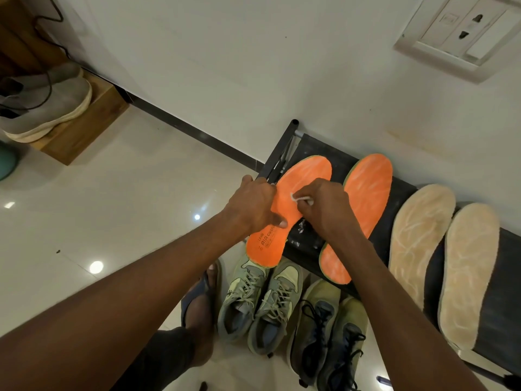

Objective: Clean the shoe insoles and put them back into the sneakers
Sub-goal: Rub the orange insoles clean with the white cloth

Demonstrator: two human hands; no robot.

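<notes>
**Inspector:** Far left first?

**Assistant:** A pair of grey slip-on shoes on a wooden box against the wall; a black cable draped over them.

**Inspector:** Left arm?

**Assistant:** Extended forward from lower left; the left hand lies palm down on the first orange insole, thumb pressing near its printed heel, fingers over its left edge; it pins rather than grips.

**Inspector:** Right arm?

**Assistant:** Reaches in from lower right, wrist bent down; the right hand has its fingers curled, pinching a small white wad against that same insole's middle.

**Inspector:** Remaining insoles?

**Assistant:** All on the black rack shelf; a second orange insole just beside, partly under the right forearm; two beige insoles further right, side by side.

**Inspector:** The sneakers?

**Assistant:** On the floor below the shelf's front edge; grey-green sneakers with pale laces; olive sneakers with dark laces touching them on the right.
</notes>
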